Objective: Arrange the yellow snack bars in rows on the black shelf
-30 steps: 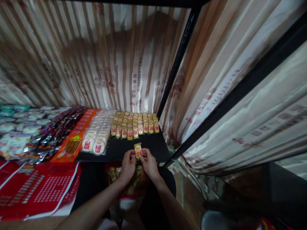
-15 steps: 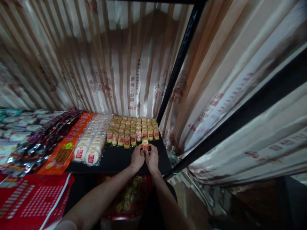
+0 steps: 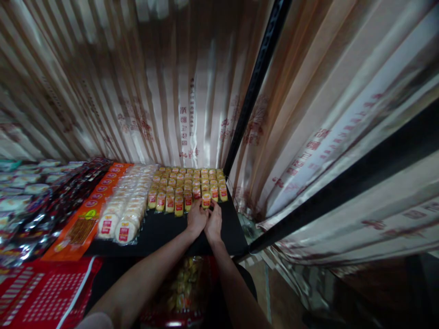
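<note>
Both hands meet at one small yellow snack pack with a red label, at the front edge of the rows. My left hand has its fingers closed at the pack's left side. On the other side, my right hand pinches the pack's right edge. Several rows of like yellow packs stand on the black shelf, directly behind and to the left of the held one. The fingertips partly cover the pack's lower edge.
Left of the yellow packs lie round white crackers in clear wrap, orange packets and dark shiny packets. Below are a red basket and a container of yellow packs. A black post and curtains bound the shelf.
Both hands have moved the held pack slightly away from me, up against the front row of packs. The camera view has shifted a little.
</note>
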`<state>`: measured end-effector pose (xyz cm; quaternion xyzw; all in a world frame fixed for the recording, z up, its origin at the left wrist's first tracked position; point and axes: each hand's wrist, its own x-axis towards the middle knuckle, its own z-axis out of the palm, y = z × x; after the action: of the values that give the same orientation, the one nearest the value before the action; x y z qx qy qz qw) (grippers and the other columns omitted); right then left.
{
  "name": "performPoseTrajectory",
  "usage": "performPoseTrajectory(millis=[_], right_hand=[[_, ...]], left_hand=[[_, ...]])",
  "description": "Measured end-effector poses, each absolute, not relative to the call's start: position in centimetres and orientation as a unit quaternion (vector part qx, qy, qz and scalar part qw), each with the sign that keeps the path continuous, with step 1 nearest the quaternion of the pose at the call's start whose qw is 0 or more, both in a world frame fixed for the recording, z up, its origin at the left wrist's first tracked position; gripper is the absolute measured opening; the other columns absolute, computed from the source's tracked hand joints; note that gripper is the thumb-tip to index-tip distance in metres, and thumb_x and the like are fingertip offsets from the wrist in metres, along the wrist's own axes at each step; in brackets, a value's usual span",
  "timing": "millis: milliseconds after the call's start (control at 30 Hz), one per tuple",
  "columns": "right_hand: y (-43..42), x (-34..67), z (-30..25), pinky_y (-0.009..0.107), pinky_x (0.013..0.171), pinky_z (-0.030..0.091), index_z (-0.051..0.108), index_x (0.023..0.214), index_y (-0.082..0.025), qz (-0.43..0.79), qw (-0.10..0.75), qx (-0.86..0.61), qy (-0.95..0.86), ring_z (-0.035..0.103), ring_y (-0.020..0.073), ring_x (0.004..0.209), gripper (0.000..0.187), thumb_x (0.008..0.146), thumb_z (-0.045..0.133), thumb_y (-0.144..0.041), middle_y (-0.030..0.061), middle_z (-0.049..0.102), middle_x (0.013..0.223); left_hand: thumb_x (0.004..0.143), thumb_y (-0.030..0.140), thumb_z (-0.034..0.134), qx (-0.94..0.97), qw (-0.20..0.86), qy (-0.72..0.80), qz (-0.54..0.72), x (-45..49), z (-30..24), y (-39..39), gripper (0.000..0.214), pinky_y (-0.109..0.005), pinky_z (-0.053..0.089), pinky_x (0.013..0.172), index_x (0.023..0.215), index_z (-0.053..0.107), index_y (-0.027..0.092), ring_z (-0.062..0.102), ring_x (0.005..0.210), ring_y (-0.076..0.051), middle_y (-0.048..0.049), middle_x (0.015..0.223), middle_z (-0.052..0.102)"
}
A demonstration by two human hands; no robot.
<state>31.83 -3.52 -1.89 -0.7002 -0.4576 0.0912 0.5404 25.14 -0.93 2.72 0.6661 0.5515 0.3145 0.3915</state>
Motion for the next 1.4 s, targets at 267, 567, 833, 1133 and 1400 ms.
performPoseTrajectory(millis=[267,567,833,1133,1400], right_hand=[[-3.4,31.7,-2.0,0.040,0.087,0.043,0.049,0.111,-0.013,0.057,0.497,-0.724,-0.474,0.049,0.0211,0.098,0.038,0.076,0.035,-0.012,0.0135,0.052,0.107],[-3.9,31.5,-1.6,0.041,0.089,0.039,0.054,0.111,-0.014,0.008,0.446,-0.753,-0.485,0.044,0.0239,0.101,0.036,0.079,0.038,-0.015,0.0133,0.051,0.105],[-3.8,31.4,-2.1,0.031,0.077,0.047,0.052,0.116,-0.015,0.060,0.469,-0.730,-0.494,0.054,0.0176,0.085,0.040,0.082,0.033,-0.014,0.0110,0.049,0.102],[-4.1,31.1,-1.5,0.029,0.075,0.047,0.056,0.109,-0.017,0.021,0.470,-0.731,-0.493,0.053,0.0157,0.084,0.036,0.080,0.035,-0.014,0.0084,0.046,0.099],[-7.4,28.7,0.0,0.028,0.075,0.046,0.058,0.105,-0.016,0.081,0.444,-0.742,-0.496,0.053,0.0158,0.083,0.035,0.078,0.036,-0.015,0.0087,0.048,0.101]], left_hand=[[0.075,0.009,0.042,0.672,0.382,0.543,0.329,25.2,2.4,-0.2,0.042,-0.030,0.040,0.092,0.115,0.054,0.016,0.054,0.105,-0.018,-0.0096,0.116,0.058],[0.074,0.006,0.042,0.696,0.359,0.521,0.339,24.9,2.6,-0.1,0.043,-0.029,0.039,0.096,0.114,0.054,0.014,0.052,0.108,-0.017,-0.0096,0.118,0.056],[0.072,0.003,0.040,0.720,0.335,0.513,0.326,24.9,2.4,0.2,0.043,-0.030,0.038,0.099,0.109,0.058,0.013,0.050,0.112,-0.017,-0.0099,0.121,0.054],[0.073,0.005,0.044,0.717,0.335,0.517,0.326,24.2,3.0,-0.5,0.039,-0.030,0.038,0.099,0.109,0.058,0.013,0.048,0.116,-0.018,-0.0109,0.126,0.051],[0.075,0.006,0.041,0.706,0.370,0.520,0.306,21.4,3.5,-4.3,0.033,-0.026,0.044,0.087,0.098,0.062,0.017,0.059,0.091,-0.014,-0.0050,0.100,0.065]])
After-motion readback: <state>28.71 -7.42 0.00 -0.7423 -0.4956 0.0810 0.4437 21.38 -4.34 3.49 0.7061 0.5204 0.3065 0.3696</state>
